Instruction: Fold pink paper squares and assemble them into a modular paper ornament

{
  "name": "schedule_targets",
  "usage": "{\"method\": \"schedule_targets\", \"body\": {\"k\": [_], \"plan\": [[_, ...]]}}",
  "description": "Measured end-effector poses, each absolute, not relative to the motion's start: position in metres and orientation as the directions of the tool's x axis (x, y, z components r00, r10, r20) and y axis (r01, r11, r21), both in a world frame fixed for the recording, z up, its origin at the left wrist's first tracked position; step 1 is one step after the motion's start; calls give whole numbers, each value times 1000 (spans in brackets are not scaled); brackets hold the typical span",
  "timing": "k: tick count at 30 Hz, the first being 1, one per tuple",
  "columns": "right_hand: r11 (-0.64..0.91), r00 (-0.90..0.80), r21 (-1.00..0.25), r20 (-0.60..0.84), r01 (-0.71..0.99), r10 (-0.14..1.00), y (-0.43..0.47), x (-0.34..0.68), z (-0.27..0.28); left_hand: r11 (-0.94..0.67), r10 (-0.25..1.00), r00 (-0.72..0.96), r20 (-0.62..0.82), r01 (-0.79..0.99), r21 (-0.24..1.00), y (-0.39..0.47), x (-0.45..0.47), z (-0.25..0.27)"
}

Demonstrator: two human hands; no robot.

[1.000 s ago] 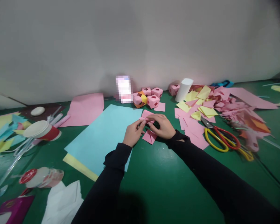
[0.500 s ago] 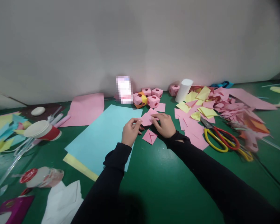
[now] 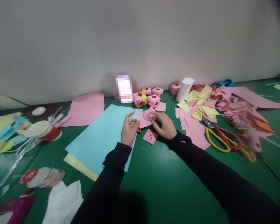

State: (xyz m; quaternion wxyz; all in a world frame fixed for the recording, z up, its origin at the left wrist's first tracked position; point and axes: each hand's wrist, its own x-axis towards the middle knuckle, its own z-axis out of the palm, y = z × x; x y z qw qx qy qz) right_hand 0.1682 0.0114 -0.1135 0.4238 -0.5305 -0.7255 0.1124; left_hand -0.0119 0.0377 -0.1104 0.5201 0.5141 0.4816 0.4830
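Paper, a small creased pink sheet (image 3: 141,118), is between your two hands near the middle of the green counter (image 3: 158,174), just beyond a folded pink square (image 3: 150,137). Your forearms, in black sleeves (image 3: 200,168), reach forward from the near edge and converge on it, the right one slanting in more steeply across than the left. Both wrists sit low, palms mostly turned down and inward.

The sheet's long axis runs left to right from your seat, its right end tipped slightly away and up; a crease crosses it, and the right panel is lifted. Whether its lower edge rests on the counter you cannot tell.

Your right hand (image 3: 166,125) pinches the right end, fingers over the top edge and thumb below. Your left hand (image 3: 128,129) is loosely parted, index finger raised, thumb at the left edge; whether it grips there is unclear.

The folded square lies with a corner toward you, close by your right thumb. To the left, a large blue sheet (image 3: 95,133) spreads beneath your left hand. Beyond stand pink paper balls (image 3: 154,100) and a white roll (image 3: 185,89); to the right lie pink and yellow scraps (image 3: 206,110) and scissors (image 3: 218,137).
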Motion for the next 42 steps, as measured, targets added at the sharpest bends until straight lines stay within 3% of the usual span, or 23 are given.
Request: {"method": "schedule_targets", "body": {"k": [3,6,15,21,27,33,42], "plan": [[368,-4,-762,432,533,902,8,164,-114,16,997,71,-13,-40,999,38,-11,-112],[383,18,-816,432,433,902,6,160,-115,-18,994,110,24,-61,998,39,-10,-114],[450,-124,-817,436,361,891,13,164,-119,2,994,104,11,-116,993,39,-11,-115],[504,-203,-745,464,438,862,13,161,-117,56,993,106,-43,-129,990,40,-13,-115],[458,-179,-781,424,425,888,12,159,-114,64,986,164,-37,-163,985,39,-13,-112],[393,-51,-847,403,358,914,17,160,-116,65,974,222,-50,-63,996,36,-12,-106],[220,-10,-955,223,197,975,18,158,-117,94,944,318,-85,-14,995,34,-13,-102]]}}
